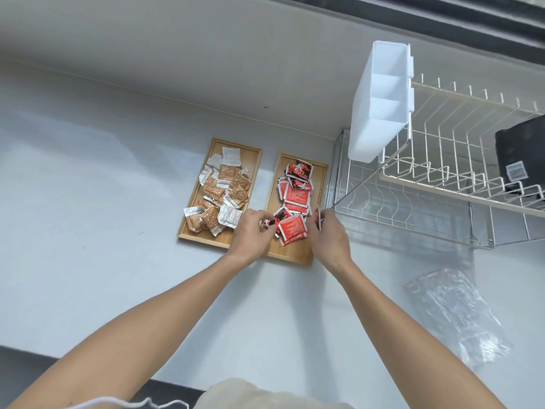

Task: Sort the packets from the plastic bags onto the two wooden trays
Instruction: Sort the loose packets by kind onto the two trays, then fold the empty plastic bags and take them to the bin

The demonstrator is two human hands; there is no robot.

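Two wooden trays lie side by side on the white counter. The left tray holds several orange and white packets. The right tray holds several red and black packets. My left hand hovers over the gap between the trays and pinches a red and black packet at the right tray's near end. My right hand grips a red packet on edge at that tray's right rim. An empty clear plastic bag lies on the counter to the right.
A white wire dish rack stands just right of the trays, with a white plastic divided holder hung on its corner and a black object in it. The wall runs behind the trays. The counter's front edge is near my body.
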